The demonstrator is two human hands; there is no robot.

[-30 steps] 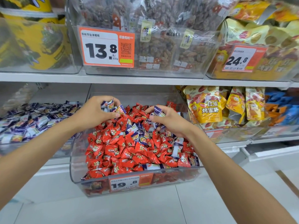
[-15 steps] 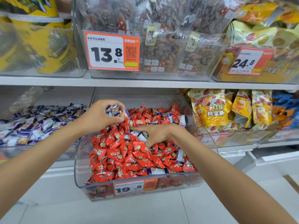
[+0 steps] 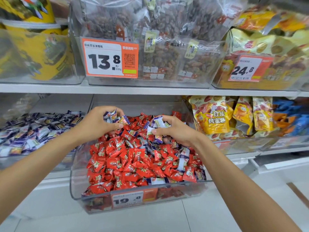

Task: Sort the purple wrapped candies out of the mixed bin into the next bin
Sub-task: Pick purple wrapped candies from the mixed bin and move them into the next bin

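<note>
A clear mixed bin [image 3: 78, 185] on the lower shelf is heaped with red wrapped candies [image 3: 127, 164], and purple-and-white wrapped candies [image 3: 182, 162] lie scattered among them. My left hand [image 3: 95, 123] hovers over the bin's far left part and grips a bunch of purple candies [image 3: 113, 116]. Over the far right part, my right hand [image 3: 177, 131] grips several more purple candies [image 3: 157, 125]. The bin to the left [image 3: 10, 158] holds a layer of purple candies [image 3: 33, 129].
Yellow snack bags [image 3: 210, 114] fill the bin on the right. An upper shelf [image 3: 150, 91] carries clear bins of dried fruit with price tags 13.8 [image 3: 110, 59] and 24.8 [image 3: 247, 69]. The mixed bin's tag reads 19.8 [image 3: 127, 199]. White floor lies below.
My right hand dipped into the heap and has come back up gripping purple candies. My left hand kept its bunch and stayed over the bin's far left.
</note>
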